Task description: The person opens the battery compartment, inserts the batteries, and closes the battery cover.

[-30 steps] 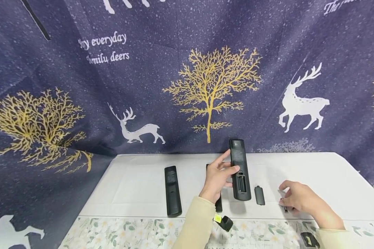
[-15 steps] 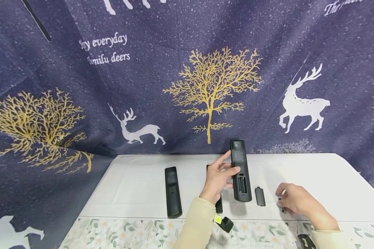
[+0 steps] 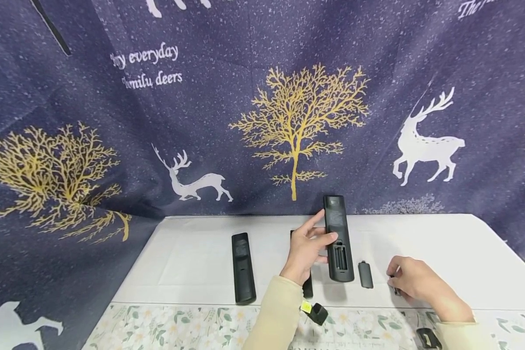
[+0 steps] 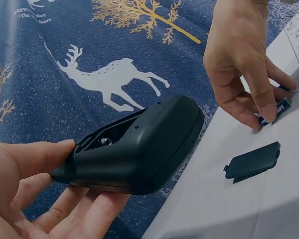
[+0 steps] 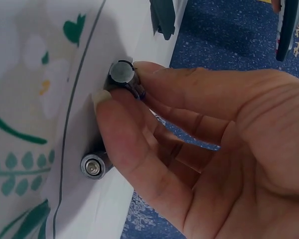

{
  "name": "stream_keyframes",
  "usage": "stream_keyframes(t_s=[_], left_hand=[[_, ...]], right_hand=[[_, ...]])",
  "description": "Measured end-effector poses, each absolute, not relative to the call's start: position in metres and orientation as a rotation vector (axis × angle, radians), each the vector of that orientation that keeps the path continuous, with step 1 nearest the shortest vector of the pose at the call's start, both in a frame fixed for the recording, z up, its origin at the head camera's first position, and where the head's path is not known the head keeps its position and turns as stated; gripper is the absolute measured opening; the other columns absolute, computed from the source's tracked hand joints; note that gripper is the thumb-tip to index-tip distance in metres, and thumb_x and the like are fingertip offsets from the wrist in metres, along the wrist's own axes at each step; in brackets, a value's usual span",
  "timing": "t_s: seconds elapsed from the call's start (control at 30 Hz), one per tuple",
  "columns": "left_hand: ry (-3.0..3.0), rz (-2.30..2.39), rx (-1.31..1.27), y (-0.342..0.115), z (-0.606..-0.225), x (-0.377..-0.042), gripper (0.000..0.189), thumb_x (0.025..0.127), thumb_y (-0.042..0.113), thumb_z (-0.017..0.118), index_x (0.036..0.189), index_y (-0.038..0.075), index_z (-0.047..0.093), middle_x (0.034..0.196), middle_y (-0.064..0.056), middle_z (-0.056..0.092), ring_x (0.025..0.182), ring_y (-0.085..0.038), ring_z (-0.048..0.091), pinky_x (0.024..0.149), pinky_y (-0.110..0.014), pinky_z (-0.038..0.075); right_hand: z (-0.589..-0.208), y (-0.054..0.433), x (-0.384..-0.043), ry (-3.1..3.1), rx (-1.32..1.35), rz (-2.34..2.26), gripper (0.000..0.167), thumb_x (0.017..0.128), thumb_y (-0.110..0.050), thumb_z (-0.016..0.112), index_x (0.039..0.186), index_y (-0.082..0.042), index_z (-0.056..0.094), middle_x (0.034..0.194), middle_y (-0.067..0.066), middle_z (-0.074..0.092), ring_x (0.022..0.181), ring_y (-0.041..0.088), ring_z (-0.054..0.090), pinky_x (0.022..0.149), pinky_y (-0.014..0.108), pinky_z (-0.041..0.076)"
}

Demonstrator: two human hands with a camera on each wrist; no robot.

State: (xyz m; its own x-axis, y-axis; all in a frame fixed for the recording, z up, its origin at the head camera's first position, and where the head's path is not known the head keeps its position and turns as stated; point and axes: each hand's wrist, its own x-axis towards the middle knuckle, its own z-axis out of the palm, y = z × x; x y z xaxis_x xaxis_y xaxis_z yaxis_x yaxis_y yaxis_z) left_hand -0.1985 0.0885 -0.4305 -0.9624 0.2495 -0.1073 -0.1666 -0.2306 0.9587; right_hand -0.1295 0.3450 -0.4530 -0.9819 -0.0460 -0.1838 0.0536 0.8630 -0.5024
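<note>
My left hand (image 3: pixel 304 250) holds a black remote control (image 3: pixel 335 218) above the white table, thumb on its back and fingers beneath. The remote's back faces up with the battery compartment (image 3: pixel 340 257) uncovered, and a coil spring (image 4: pixel 106 142) shows inside. To the right, my right hand (image 3: pixel 415 279) pinches a small cylindrical battery (image 5: pixel 122 73) between thumb and finger, close over the table. A second battery (image 5: pixel 93 167) lies near that hand's index finger. Between the hands rests the detached battery cover (image 3: pixel 365 275).
Another black remote (image 3: pixel 243 267) lies on the table (image 3: pixel 188 262) at left. A further dark remote (image 3: pixel 307 288) is mostly hidden behind my left hand. Deer-printed dark cloth (image 3: pixel 262 170) hangs along the back edge. A floral cloth (image 3: pixel 170 325) covers the front.
My right hand has shifted slightly left along the table, with the battery between its fingertips. The left hand and its remote have stayed almost still.
</note>
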Motion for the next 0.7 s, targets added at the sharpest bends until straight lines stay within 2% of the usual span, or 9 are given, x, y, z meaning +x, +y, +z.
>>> stream_keyframes(t_s=[0.4,0.7], left_hand=[[1.764,2.27,0.098,0.0895,-0.4298,-0.1995,0.064,0.091,0.004,0.083,0.146,0.034,0.067,0.11,-0.004,0.073,0.086,-0.025,0.075,0.067,-0.044,0.065],[1.756,2.278,0.085,0.0901,-0.4305,-0.1993,0.064,0.091,0.003,0.083,0.144,0.035,0.068,0.109,-0.005,0.073,0.083,-0.025,0.075,0.064,-0.043,0.064]], right_hand=[[-0.4539,0.3432,-0.1307,2.881,0.012,-0.736,0.013,0.088,0.001,0.073,0.097,0.003,0.064,0.078,0.002,0.062,0.06,0.016,0.063,0.07,0.046,0.056],[-0.4537,0.342,-0.1318,2.859,0.032,-0.794,0.012,0.089,0.0,0.07,0.098,0.001,0.062,0.081,0.003,0.062,0.06,0.016,0.063,0.066,0.041,0.054]])
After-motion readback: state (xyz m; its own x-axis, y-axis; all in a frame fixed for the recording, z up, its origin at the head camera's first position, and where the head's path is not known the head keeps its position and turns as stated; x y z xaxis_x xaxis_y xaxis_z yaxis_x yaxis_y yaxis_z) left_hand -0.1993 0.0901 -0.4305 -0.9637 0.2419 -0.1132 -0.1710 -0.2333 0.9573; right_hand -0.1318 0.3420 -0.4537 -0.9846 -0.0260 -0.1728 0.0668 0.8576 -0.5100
